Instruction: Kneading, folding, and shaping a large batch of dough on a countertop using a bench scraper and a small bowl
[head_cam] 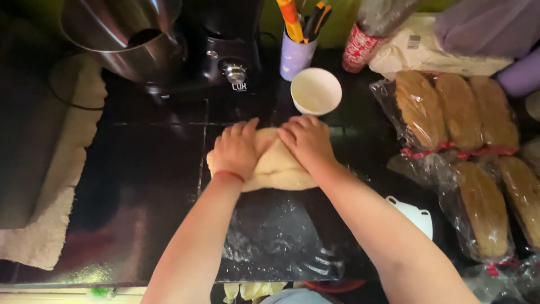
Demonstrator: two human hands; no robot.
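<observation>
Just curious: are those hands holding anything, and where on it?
Both the left hand and right hand press down on the far upper part of the dough; no lifted grip.

Black tiled counter [152,169] under dough [278,169], white bowl [315,91], bagged loaves [450,112].
</observation>
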